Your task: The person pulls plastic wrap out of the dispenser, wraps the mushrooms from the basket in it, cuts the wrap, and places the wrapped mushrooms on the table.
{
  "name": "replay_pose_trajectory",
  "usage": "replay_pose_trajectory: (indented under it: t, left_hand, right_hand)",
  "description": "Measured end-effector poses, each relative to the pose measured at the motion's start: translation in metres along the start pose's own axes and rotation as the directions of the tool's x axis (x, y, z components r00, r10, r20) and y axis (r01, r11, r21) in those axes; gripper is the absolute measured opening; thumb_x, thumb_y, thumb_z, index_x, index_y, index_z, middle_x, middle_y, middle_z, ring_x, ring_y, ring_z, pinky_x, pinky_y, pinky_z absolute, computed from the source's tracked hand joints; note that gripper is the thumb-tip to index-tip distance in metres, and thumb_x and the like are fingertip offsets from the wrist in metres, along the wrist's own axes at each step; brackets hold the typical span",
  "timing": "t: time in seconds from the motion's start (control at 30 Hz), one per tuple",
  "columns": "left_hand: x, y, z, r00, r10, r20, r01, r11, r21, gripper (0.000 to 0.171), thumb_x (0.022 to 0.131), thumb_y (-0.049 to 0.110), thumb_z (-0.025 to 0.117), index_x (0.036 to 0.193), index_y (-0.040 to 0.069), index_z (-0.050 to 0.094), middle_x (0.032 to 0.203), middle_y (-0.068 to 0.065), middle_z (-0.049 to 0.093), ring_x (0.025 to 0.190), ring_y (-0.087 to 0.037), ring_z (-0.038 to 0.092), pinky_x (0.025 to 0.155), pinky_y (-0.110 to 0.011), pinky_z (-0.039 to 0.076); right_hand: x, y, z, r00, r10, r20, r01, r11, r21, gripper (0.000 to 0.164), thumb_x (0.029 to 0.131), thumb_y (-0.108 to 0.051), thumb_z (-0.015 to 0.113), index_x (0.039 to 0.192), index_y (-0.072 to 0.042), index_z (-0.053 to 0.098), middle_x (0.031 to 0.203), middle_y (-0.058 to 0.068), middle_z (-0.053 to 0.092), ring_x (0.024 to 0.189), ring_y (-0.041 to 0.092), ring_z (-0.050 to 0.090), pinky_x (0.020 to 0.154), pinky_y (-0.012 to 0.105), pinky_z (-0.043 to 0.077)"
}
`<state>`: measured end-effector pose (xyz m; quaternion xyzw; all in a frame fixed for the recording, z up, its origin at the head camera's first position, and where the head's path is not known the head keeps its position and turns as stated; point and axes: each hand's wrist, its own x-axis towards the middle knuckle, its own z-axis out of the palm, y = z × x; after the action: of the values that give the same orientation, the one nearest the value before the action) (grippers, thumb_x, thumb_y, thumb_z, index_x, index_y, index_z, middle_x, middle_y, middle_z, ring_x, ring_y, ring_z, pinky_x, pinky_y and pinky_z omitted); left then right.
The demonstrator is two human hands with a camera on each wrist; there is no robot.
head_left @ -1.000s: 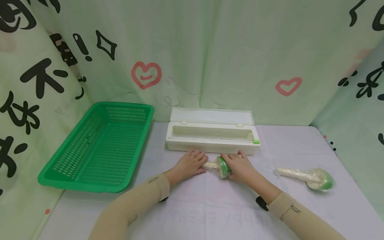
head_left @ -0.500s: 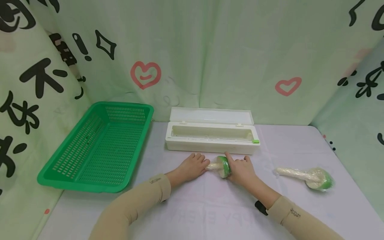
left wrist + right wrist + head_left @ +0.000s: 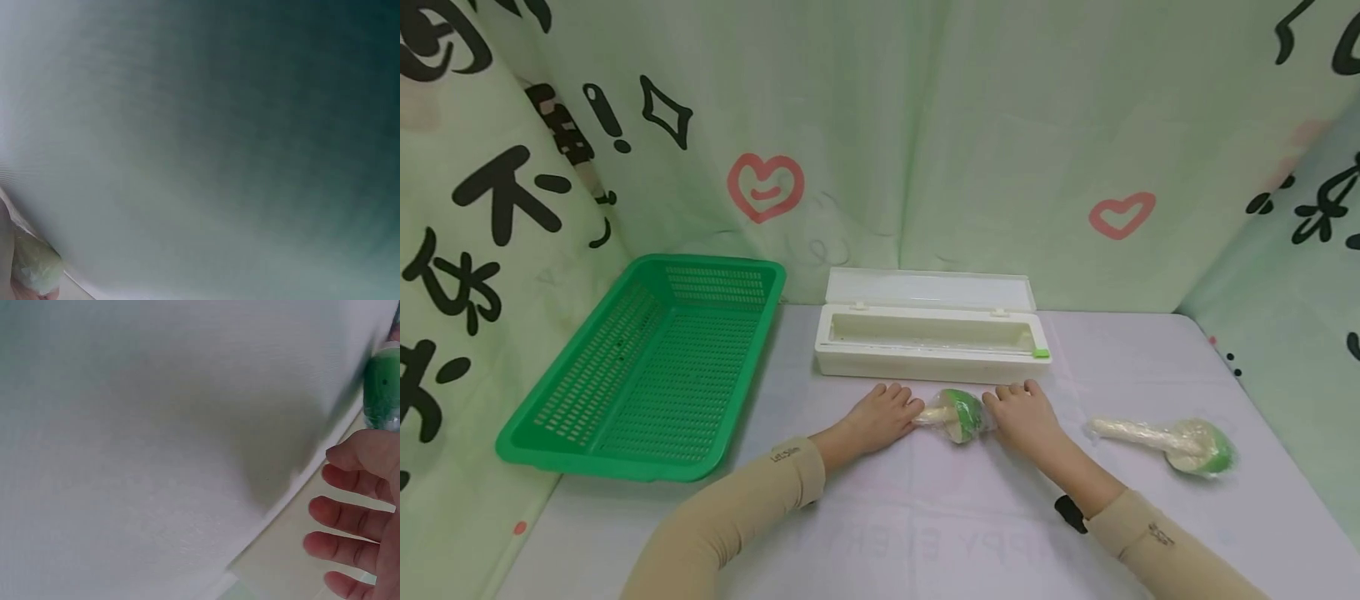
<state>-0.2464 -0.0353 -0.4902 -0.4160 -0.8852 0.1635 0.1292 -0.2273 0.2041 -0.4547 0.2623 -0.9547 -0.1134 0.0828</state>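
Observation:
A mushroom-shaped object (image 3: pixel 964 414) with a pale stem and a rounded green-and-cream head lies in clear plastic film on the white table (image 3: pixel 880 508). My left hand (image 3: pixel 882 414) grips its stem end, fingers curled over it. At the head's right side, my right hand (image 3: pixel 1022 418) pinches the loose film between thumb and forefinger, the other fingers spread in the right wrist view. There the green head (image 3: pixel 382 384) shows just above the thumb. The left wrist view is mostly blurred cloth, with the wrapped head (image 3: pixel 36 265) in its lower left corner.
Behind the hands stands a white plastic-wrap dispenser (image 3: pixel 925 367), lid raised, with a green slider (image 3: pixel 1040 353). A second wrapped mushroom-shaped object (image 3: pixel 1195 450) lies at right. A green slotted basket (image 3: pixel 647 471) occupies the left side. Printed cloth (image 3: pixel 985 150) hangs around the table.
My right hand has moved off the green head to its right, drawing film with it. The forefinger, extended half a second ago, is now bent. My left hand has barely shifted, still on the stem.

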Motion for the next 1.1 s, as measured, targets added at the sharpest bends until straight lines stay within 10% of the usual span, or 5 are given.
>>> replay_pose_trajectory:
  t: [0.5, 1.1]
  left_hand:
    - [0.001, 0.001, 0.0, 0.999, -0.012, 0.041, 0.011, 1.0, 0.006, 0.021, 0.097, 0.039, 0.036, 0.105, 0.02, 0.042, 0.092, 0.003, 0.05, 0.087, -0.013, 0.047, 0.072, -0.025, 0.039]
    - [-0.001, 0.002, 0.003, 1.0, -0.004, -0.03, 0.007, 0.996, 0.088, 0.021, 0.096, 0.041, 0.038, 0.098, 0.02, 0.043, 0.086, 0.003, 0.053, 0.081, -0.012, 0.049, 0.068, -0.024, 0.04]
  right_hand:
    - [0.016, -0.004, 0.0, 0.962, -0.148, -0.23, 0.122, 0.985, -0.123, 0.017, 0.07, -0.009, 0.072, 0.084, -0.009, 0.063, 0.076, 0.004, 0.058, 0.069, 0.022, 0.056, 0.058, 0.032, 0.037]
    - [0.029, -0.02, -0.004, 0.923, -0.32, -0.214, 0.288, 0.943, -0.168, 0.033, 0.076, -0.008, 0.069, 0.102, -0.012, 0.048, 0.091, 0.003, 0.054, 0.074, 0.019, 0.055, 0.061, 0.031, 0.038]
